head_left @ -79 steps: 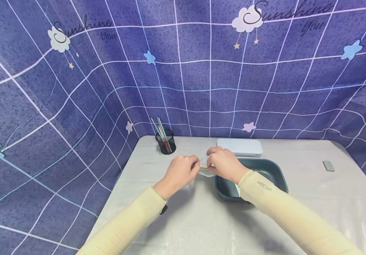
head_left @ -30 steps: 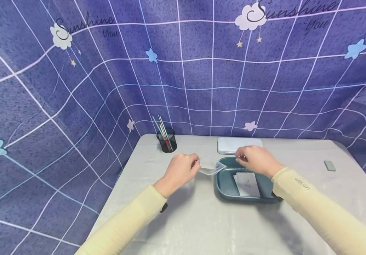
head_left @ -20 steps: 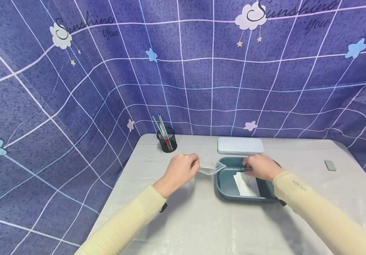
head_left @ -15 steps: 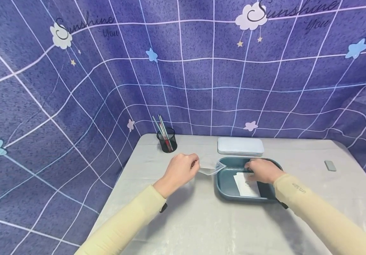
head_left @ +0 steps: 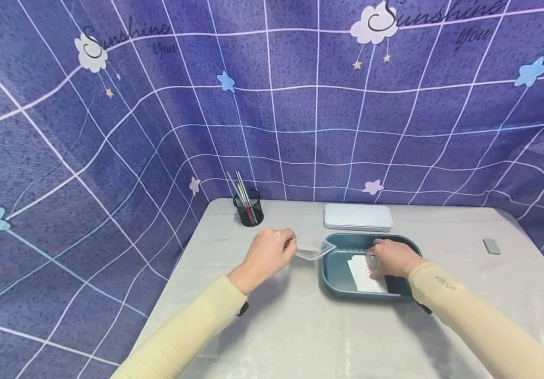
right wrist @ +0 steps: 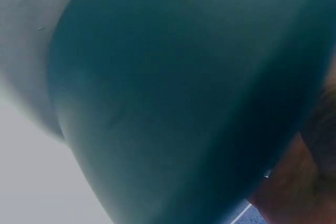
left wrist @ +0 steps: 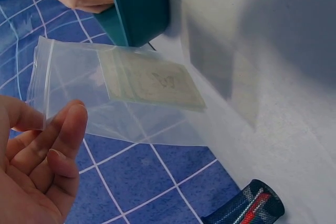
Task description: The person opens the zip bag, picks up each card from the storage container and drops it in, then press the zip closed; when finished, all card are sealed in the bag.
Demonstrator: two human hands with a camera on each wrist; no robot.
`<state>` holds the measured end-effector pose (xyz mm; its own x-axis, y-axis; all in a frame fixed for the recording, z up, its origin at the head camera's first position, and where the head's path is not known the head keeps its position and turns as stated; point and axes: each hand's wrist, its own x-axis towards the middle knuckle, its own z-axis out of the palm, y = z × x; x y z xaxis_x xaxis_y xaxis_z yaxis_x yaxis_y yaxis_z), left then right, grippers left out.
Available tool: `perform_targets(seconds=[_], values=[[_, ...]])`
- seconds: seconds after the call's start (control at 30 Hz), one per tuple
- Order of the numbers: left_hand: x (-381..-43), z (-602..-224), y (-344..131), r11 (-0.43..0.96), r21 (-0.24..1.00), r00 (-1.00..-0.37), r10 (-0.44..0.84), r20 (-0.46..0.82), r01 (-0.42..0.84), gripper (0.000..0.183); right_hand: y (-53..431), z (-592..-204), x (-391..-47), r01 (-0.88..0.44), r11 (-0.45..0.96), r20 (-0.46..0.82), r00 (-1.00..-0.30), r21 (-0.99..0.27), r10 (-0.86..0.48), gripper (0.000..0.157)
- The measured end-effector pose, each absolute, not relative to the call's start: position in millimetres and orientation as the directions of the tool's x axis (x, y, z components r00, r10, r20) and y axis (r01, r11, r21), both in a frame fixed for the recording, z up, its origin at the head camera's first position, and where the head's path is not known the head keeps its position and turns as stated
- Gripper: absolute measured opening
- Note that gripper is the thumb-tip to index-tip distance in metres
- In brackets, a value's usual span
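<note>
In the head view my left hand (head_left: 269, 252) pinches the edge of a clear zip bag (head_left: 312, 252), held above the table left of the teal tray (head_left: 335, 289). The left wrist view shows thumb and fingers near the seal of the zip bag (left wrist: 68, 82). A pale paper card (left wrist: 157, 80) with a small drawing shows inside it. My right hand (head_left: 395, 258) reaches into the tray over a small fanned stack of white paper cards (head_left: 362, 279). Its thumb and fingers look spread and touch the cards. In the right wrist view the tray wall (right wrist: 147, 87) hides the fingertips.
A black mesh cup (head_left: 249, 213) of pens and sticks stands at the back left. Behind the tray lies a flat white case (head_left: 358, 217). A small grey block (head_left: 491, 246) rests on the right of the table. A purple patterned curtain (head_left: 291, 116) hangs behind.
My right hand has left the bag, moved right and down into the tray, and now reaches the cards, whose edges fan out more. The left hand keeps pinching the zip bag, almost still.
</note>
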<state>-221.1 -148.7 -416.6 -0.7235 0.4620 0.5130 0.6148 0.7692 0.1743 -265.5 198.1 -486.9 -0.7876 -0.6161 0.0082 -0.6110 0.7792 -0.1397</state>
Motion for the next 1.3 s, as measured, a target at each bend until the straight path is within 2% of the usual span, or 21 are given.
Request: perform_targets(seconds=[0.1,0.33,0.47,0.57,0.77,0.97,1.3], values=[[-221,-417,-149,0.77,0.173,-0.725,0.462,0.511,0.614,0.015,199,-489,-265,-0.626,0.768,0.029,-0.777,-0.136,-0.628,0.043],[-220,-417,-149,0.767,0.185,-0.729,0.462,0.505,0.614,0.015,200,-491,-267,-0.616,0.779,0.079,-0.787,-0.118,-0.611,0.051],[-221,-418,-149,0.765,0.185,-0.725,0.461,0.513,0.617,0.014,200,-489,-268,-0.603,0.789,0.097,-0.798,-0.119,-0.595,0.049],[-221,-418,-149,0.765,0.178,-0.72,0.462,0.518,0.619,0.014,200,-487,-267,-0.601,0.79,0.11,-0.799,-0.118,-0.591,0.043],[-220,-417,-148,0.769,0.181,-0.73,0.463,0.503,0.612,0.014,201,-481,-266,-0.614,0.78,0.164,-0.788,-0.125,-0.594,0.02],[-222,-417,-148,0.769,0.184,-0.73,0.461,0.504,0.612,0.014,203,-464,-268,-0.605,0.772,0.157,-0.796,-0.196,-0.584,0.013],[-223,-416,-148,0.777,0.18,-0.737,0.457,0.497,0.603,0.014,211,-431,-262,-0.618,0.733,0.153,-0.784,-0.284,-0.602,0.018]])
